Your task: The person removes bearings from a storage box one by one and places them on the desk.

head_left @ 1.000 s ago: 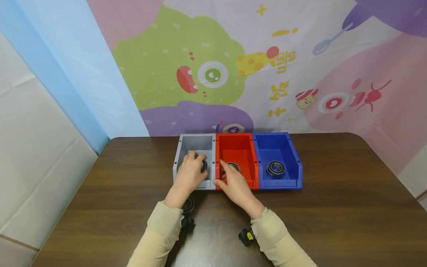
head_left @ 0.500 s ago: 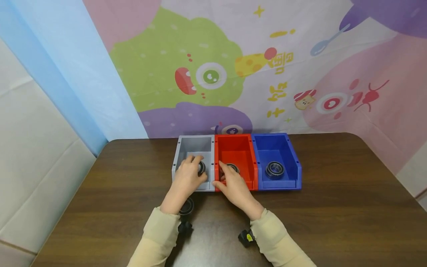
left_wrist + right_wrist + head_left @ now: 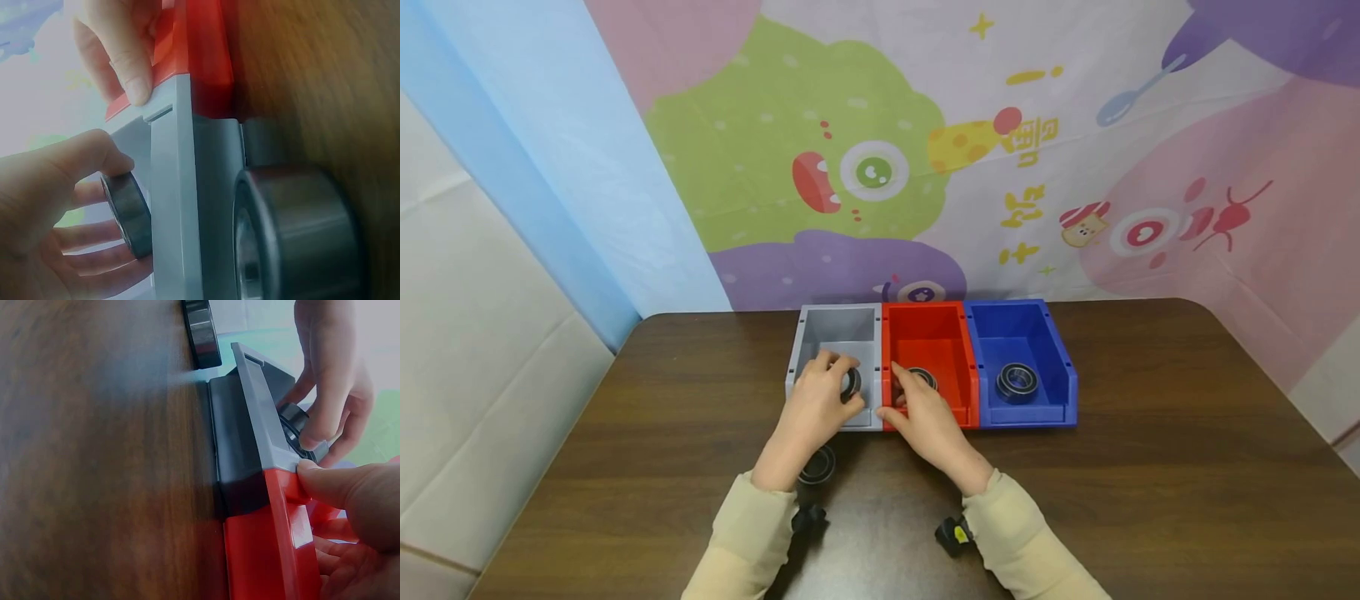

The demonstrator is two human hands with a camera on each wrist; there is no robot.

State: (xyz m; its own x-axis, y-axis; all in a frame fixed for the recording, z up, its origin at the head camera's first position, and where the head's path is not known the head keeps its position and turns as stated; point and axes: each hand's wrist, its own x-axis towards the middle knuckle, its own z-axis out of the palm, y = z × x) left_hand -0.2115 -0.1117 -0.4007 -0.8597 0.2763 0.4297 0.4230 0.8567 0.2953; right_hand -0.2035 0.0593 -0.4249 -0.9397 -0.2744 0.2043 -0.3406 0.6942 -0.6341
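Black steel bearing ring [image 3: 851, 382] pinched in left hand [image 3: 815, 407] inside grey plastic bin [image 3: 838, 327]; right hand [image 3: 925, 419] grips red plastic bin [image 3: 931, 333] front lip, mid-surface.

Blue bin [image 3: 1052, 367] holding a bearing [image 3: 1018, 381], dark wooden table [image 3: 1150, 467], cartoon backdrop [image 3: 925, 150]

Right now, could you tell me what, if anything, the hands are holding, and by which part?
The left hand pinches a bearing by its outer rim, over the grey bin. The right hand grips the red bin by its front edge.
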